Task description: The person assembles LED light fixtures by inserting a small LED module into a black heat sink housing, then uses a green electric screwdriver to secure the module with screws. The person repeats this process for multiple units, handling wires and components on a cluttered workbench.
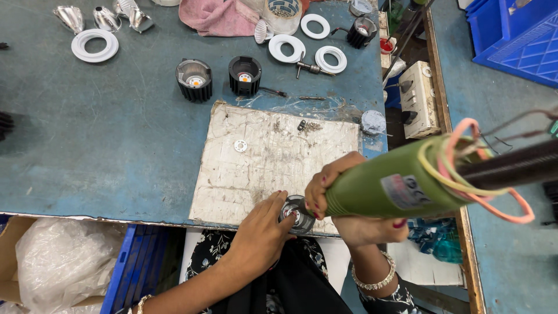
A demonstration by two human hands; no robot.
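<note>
The left hand [261,232] grasps a round lamp housing [296,214] at the lower centre of the frame, on a worn board [261,157]. The right hand [343,197] is clenched around a green electric screwdriver [395,186], tip at the housing. Screw fastening appears in progress; the driver must stay aligned. The blue surface [116,128] carries white rings [95,45] and black housings [194,79] at the upper frame.

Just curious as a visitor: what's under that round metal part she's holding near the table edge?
The round part rests on a scuffed white board lying on the blue table. The left hand steadies it; the right hand holds a green tool over it. The contact underneath is hidden.
</note>
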